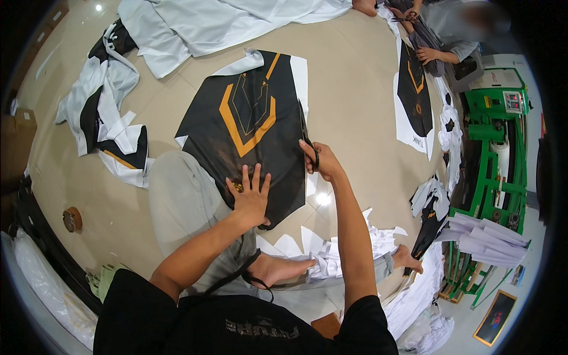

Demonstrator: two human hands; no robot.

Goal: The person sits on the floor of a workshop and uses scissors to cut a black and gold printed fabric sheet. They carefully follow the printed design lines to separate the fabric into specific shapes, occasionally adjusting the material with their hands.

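Observation:
A black fabric panel with orange angular stripes and a white margin lies spread on the tiled floor before me. My left hand presses flat on its lower part, fingers spread. At the panel's right edge, my right hand is closed round the handles of dark scissors. Their blades point away from me along the line between black cloth and white margin. Whether the blades are parted is hard to make out. The panel's near left part rests against my grey-trousered leg.
White cloth is spread at the far side. A black and white fabric heap lies left, a brown tape roll nearer. White scraps lie by my feet. Far right, another person's hand touches a similar panel, near a green machine.

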